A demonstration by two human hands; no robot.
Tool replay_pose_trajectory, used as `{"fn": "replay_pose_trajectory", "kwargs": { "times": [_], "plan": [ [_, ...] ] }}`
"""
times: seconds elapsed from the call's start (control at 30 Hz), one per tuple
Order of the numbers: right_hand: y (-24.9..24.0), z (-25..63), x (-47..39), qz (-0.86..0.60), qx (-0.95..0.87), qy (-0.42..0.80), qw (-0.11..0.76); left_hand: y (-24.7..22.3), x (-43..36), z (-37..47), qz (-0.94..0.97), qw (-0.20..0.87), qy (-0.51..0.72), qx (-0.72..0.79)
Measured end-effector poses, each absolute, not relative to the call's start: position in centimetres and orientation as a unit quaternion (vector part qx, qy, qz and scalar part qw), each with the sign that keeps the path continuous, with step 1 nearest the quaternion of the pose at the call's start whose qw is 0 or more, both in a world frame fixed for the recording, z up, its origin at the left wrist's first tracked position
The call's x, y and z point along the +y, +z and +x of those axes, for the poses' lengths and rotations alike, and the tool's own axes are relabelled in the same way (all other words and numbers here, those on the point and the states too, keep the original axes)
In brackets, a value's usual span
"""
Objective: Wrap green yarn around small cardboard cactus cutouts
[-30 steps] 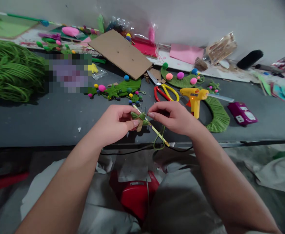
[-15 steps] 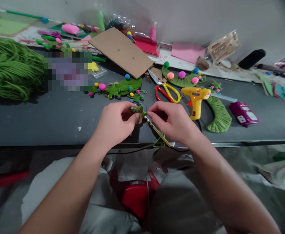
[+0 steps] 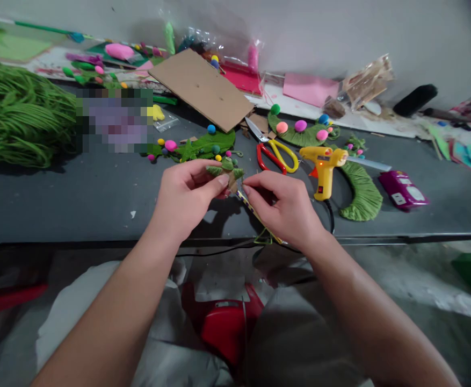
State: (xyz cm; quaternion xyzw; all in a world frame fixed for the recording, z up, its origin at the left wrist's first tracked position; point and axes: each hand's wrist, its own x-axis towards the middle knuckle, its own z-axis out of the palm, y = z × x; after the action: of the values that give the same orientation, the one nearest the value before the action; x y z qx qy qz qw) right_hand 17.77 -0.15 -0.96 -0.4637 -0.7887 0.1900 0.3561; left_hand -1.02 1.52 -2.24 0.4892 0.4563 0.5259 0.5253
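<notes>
My left hand [image 3: 185, 196] is closed on a small cardboard piece [image 3: 232, 184] partly wrapped in green yarn, held just above the table. Thumb and forefinger of my right hand [image 3: 285, 201] are pinched together at the right side of that piece, on what looks like a thin strand of yarn. A loop of green yarn [image 3: 262, 235] hangs at the table's front edge below. Under my right hand lies a thin yellow stick with dark marks [image 3: 246, 202], partly covered by the fingers.
Behind my hands lie red-and-yellow-handled scissors [image 3: 277, 153] and green decorations with pompoms [image 3: 209, 144]. To the right are a yellow glue gun [image 3: 324, 166], a yarn-wrapped crescent [image 3: 362, 193] and a purple packet [image 3: 403, 190]. A green yarn heap [image 3: 21, 115] and cardboard sheet [image 3: 203, 88] lie farther back.
My left hand has turned and shifted slightly left and up, tilting the piece so more of its green wrapping and bare cardboard shows. My right hand has dropped slightly, still pinched.
</notes>
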Motion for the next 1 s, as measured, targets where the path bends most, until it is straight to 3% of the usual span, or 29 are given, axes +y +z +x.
{"fn": "replay_pose_trajectory", "kwargs": {
  "times": [0.37,0.67,1.0],
  "plan": [
    [-0.9,19.7,1.7,-0.398,-0.763,0.404,0.309,-1.4,1.3,-1.9,0.471,0.630,0.433,0.440],
    [0.3,19.6,1.9,-0.427,-0.818,0.285,0.259,-1.5,1.0,-2.3,0.616,0.523,0.338,0.482],
    [0.1,18.2,0.5,-0.461,-0.807,0.248,0.272,-2.2,0.8,-2.1,0.620,0.422,0.402,0.525]
  ]
}}
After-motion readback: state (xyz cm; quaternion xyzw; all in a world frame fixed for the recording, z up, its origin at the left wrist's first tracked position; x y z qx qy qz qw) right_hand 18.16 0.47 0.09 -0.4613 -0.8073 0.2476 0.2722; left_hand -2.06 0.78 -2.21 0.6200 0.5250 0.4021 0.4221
